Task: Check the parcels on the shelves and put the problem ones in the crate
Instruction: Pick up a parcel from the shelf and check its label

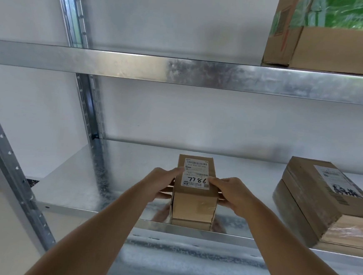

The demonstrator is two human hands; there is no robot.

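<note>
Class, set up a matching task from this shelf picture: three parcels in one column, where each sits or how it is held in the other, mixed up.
Column one:
1. small box with handwritten number
2. flat parcel with black scrawl
3. box with green tape

Column two:
A. upper shelf, right
B. gripped between left hand and right hand
C. same shelf as the small box, to its right

Pairs: 1-B, 2-C, 3-A

The small parcel [195,188] bears a white label [196,173] with "7786" handwritten below its barcode.
</note>
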